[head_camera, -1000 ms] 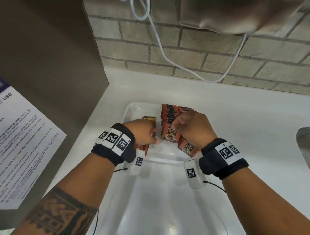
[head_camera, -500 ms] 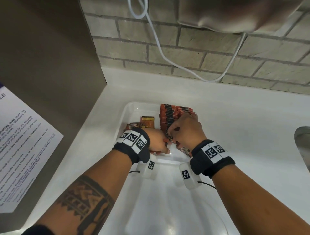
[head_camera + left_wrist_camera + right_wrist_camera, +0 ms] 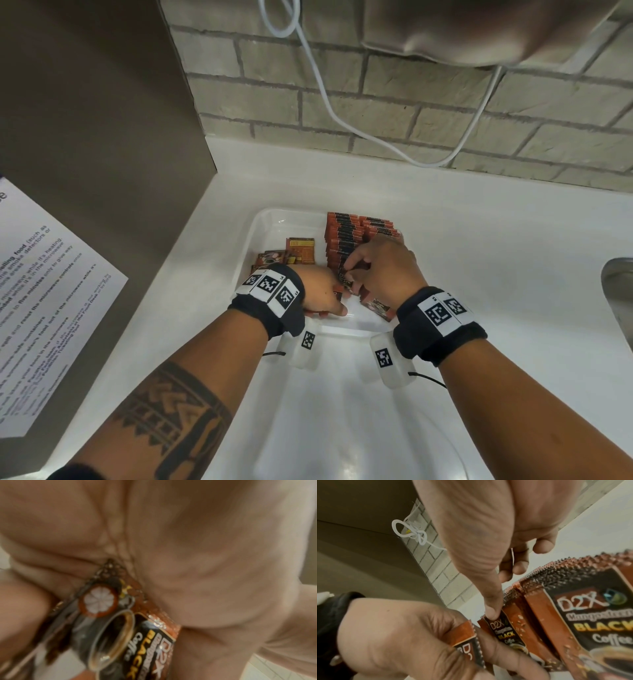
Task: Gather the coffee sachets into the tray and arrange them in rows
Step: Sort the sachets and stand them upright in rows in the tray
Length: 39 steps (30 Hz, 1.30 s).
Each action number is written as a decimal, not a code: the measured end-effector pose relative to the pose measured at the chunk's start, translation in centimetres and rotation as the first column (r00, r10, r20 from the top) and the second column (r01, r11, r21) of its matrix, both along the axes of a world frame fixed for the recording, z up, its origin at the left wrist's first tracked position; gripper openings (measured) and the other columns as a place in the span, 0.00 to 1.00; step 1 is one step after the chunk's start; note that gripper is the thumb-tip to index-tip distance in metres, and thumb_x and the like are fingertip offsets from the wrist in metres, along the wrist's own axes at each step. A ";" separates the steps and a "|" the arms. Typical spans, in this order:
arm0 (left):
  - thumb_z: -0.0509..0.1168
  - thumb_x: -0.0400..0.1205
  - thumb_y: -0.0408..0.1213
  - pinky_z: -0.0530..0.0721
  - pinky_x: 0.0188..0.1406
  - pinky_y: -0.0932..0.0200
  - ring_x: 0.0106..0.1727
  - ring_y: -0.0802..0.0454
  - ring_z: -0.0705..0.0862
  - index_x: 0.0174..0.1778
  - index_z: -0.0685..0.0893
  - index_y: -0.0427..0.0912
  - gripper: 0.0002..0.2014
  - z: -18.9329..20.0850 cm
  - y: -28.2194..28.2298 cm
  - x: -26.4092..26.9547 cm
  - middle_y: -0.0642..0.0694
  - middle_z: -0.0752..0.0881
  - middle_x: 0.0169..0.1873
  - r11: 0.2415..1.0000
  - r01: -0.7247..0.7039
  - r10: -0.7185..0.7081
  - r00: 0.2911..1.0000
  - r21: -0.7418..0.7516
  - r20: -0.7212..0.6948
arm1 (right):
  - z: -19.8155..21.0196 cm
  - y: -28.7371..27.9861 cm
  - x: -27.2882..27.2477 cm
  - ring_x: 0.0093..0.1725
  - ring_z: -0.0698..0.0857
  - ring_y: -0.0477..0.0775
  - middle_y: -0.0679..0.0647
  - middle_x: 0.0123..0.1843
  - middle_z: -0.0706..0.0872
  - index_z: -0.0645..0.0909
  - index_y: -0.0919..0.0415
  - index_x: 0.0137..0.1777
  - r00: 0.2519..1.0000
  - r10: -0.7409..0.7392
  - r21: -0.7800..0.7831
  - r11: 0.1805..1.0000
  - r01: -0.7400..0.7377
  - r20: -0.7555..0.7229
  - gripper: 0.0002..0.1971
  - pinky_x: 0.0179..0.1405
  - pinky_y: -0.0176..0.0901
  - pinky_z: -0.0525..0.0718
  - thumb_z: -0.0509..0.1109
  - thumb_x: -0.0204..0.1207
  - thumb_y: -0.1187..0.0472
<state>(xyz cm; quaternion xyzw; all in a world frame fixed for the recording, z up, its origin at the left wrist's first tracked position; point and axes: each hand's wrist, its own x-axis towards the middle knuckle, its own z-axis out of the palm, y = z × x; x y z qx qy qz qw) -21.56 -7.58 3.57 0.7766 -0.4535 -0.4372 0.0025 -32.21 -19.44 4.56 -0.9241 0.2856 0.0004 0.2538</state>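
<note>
A clear plastic tray [image 3: 265, 222] sits on the white counter. Brown and black coffee sachets [image 3: 346, 233] stand in rows along its right side. Two loose sachets [image 3: 301, 251] lie flat at its left. My left hand [image 3: 337, 301] grips one sachet [image 3: 137, 635] at the near end of the row, and this sachet [image 3: 465, 641] shows in the right wrist view too. My right hand [image 3: 356, 274] is curled over the row's near end, its thumb [image 3: 491, 612] pressing the top of a standing sachet [image 3: 505, 630] and its fingers behind. Another sachet [image 3: 378, 306] leans under my right wrist.
A second clear tray [image 3: 342, 428] lies nearer to me, under my forearms. A brown cabinet side with a paper notice [image 3: 51, 291] stands at the left. A metal sink edge [image 3: 616, 291] is at the right. A white cable [image 3: 325, 102] hangs on the brick wall behind.
Both hands have moved farther into the tray. My left hand has shifted right to meet the right hand at the row's end, uncovering the loose sachets at the left.
</note>
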 end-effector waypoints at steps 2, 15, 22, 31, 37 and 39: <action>0.66 0.84 0.52 0.82 0.30 0.62 0.32 0.50 0.83 0.69 0.85 0.42 0.22 0.2 0.1 -0.1 0.40 0.93 0.47 1.000 -0.003 0.003 1.000 -0.001 -0.013 | 0.1 0.0 -0.1 0.48 0.86 0.51 0.40 0.44 0.85 0.83 0.37 0.35 1.000 -0.007 0.028 1.000 0.006 0.025 0.11 0.62 0.53 0.80 0.78 0.73 0.54; 0.66 0.85 0.25 0.85 0.30 0.63 0.35 0.57 0.88 0.58 0.87 0.36 0.09 2.8 2.9 1.6 0.46 0.88 0.39 0.919 -0.373 0.246 0.794 -0.125 -0.556 | 2.8 2.4 -3.7 0.42 0.85 0.38 0.42 0.42 0.89 0.88 0.52 0.51 0.943 -0.020 0.195 0.980 -0.047 0.331 0.04 0.38 0.19 0.77 0.76 0.78 0.60; 0.68 0.84 0.24 0.90 0.54 0.54 0.62 0.46 0.90 0.62 0.83 0.35 0.12 3.5 3.9 1.1 0.40 0.91 0.57 0.834 -0.499 0.156 0.625 -0.237 -0.765 | 4.2 2.5 -3.2 0.29 0.86 0.36 0.49 0.37 0.89 0.87 0.62 0.49 0.913 -0.186 0.500 0.866 -0.023 0.364 0.03 0.29 0.26 0.80 0.76 0.78 0.65; 0.82 0.71 0.45 0.90 0.59 0.43 0.53 0.45 0.92 0.51 0.92 0.43 0.16 2.2 3.3 1.2 0.44 0.94 0.48 0.833 -0.385 0.221 0.890 -0.398 -0.399 | 4.7 2.4 -2.7 0.28 0.83 0.32 0.43 0.34 0.88 0.89 0.60 0.45 0.911 -0.176 0.448 0.894 -0.011 0.374 0.01 0.25 0.24 0.78 0.77 0.76 0.66; 0.81 0.73 0.46 0.88 0.54 0.51 0.44 0.54 0.88 0.53 0.89 0.47 0.15 2.2 3.7 1.4 0.52 0.90 0.45 0.859 -0.210 0.242 0.970 -0.466 0.009 | 4.4 2.3 -2.7 0.28 0.82 0.29 0.42 0.34 0.87 0.88 0.61 0.45 0.915 -0.131 0.298 0.954 0.012 0.383 0.01 0.26 0.19 0.75 0.76 0.78 0.66; 0.80 0.74 0.47 0.86 0.52 0.54 0.43 0.55 0.85 0.49 0.88 0.45 0.13 2.6 4.2 1.7 0.54 0.86 0.41 0.893 -0.209 0.278 0.953 -0.397 0.122 | 4.1 1.9 -2.7 0.30 0.82 0.28 0.44 0.36 0.88 0.89 0.60 0.44 0.941 -0.071 0.214 0.977 -0.001 0.329 0.05 0.29 0.16 0.74 0.73 0.79 0.67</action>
